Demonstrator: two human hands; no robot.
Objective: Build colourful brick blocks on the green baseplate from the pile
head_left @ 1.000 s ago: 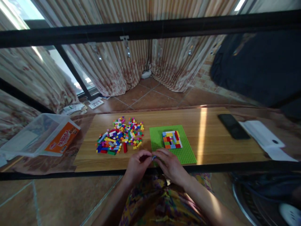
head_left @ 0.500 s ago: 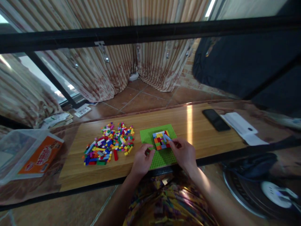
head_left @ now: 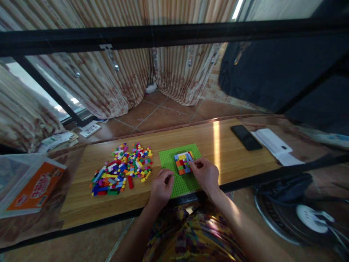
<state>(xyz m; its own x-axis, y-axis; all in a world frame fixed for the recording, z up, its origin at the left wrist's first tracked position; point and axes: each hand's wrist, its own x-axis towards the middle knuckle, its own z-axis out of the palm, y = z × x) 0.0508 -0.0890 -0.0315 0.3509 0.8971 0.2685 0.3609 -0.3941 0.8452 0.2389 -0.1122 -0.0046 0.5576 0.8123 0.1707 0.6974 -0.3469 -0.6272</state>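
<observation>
A low block of bricks in many colours sits on the green baseplate. My right hand reaches over the plate's right side, thumb and forefinger pinched on a light blue brick. That long brick is at the top right of the block; whether it is pressed down fully I cannot tell. My left hand rests at the plate's left edge, fingers curled in, apart from the block; nothing shows in it. Left of it lies a red brick, beside a spread pile of loose bricks.
The wooden board lies along the table. To the right are a black phone and a white paper piece. A clear plastic tub with an orange label stands at the left. A dark rail crosses beyond.
The light blue brick, tilted across the block before, now lies more in line with it under my right fingers. My left fingers have curled in and drawn slightly back from the block. The view has shifted.
</observation>
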